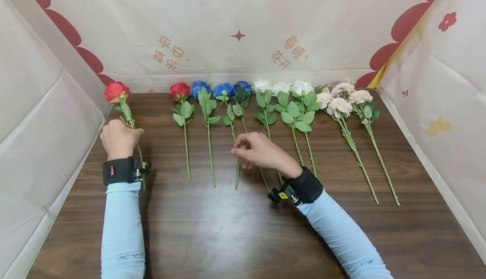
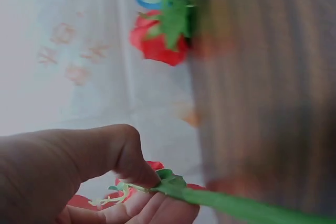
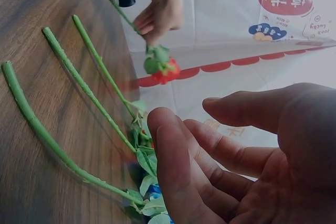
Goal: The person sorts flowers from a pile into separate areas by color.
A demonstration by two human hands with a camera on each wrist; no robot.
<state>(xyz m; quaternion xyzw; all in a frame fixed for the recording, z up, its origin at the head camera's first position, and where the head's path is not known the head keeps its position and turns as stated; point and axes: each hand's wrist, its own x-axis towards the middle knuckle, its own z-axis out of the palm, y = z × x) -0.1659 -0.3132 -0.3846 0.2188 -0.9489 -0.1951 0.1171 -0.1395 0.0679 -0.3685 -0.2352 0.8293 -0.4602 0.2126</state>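
My left hand (image 1: 120,139) pinches the green stem of a red rose (image 1: 116,91) at the left side of the table. In the left wrist view the thumb and fingers close on the stem just below its leaves. The rose is held above the tabletop. My right hand (image 1: 262,149) hovers over the stems of the blue roses (image 1: 224,89), its fingers loosely bent and nothing between them. In the right wrist view a gap separates the thumb from the fingertips (image 3: 168,129). Another red rose (image 1: 179,90) lies just left of the blue ones.
White roses (image 1: 301,87) and pale pink roses (image 1: 339,107) continue the row to the right, blooms toward the back wall, stems toward me. The brown wooden table (image 1: 212,237) is bounded by printed cloth walls (image 1: 228,26) at the back and both sides.
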